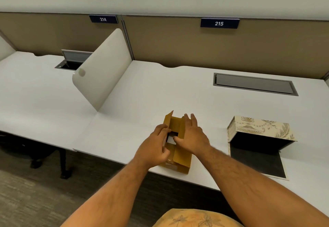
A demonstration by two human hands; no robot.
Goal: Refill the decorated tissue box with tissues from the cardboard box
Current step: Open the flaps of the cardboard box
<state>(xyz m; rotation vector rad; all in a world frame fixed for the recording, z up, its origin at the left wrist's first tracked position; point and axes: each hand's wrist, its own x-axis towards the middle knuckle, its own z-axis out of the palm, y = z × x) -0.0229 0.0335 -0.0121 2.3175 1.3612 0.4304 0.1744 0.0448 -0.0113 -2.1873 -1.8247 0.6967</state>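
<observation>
A brown cardboard box (181,160) lies on the white desk near its front edge, its top flaps partly parted. Through the gap a bit of white tissue (171,139) shows. My left hand (154,148) is on the box's left flap, fingers curled at the opening. My right hand (193,136) lies flat on the right flap, its thumb at the gap. To the right stands the decorated tissue box (261,127), cream with a gold pattern. It is tipped open, and its dark inside and black bottom flap (256,162) face me.
The white desk (142,93) has a closed grey cable hatch (254,84) at the back right. A white divider panel (103,66) stands to the left, with another desk beyond it. Tan partition walls carry signs 214 and 215. A patterned cushion (195,218) sits at the bottom edge.
</observation>
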